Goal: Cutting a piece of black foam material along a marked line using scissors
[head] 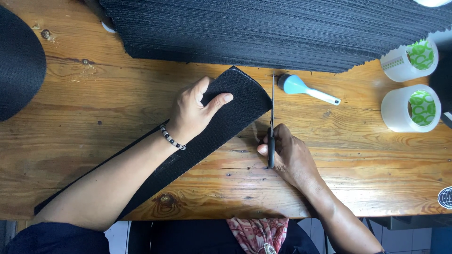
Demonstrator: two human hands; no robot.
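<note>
A long black woven strip (238,106) lies slantwise across the wooden table (117,108). My left hand (193,110) presses flat on it near its rounded far end; a beaded bracelet circles that wrist. My right hand (287,153) grips black-handled scissors (271,122), blades pointing away from me along the strip's right edge.
A large stack of black ribbed fabric (263,28) covers the table's far side. A blue-headed tool with a white handle (306,88) lies beyond the scissors. Two rolls of clear tape (409,108) stand at the right. Another dark rounded piece (19,61) sits far left.
</note>
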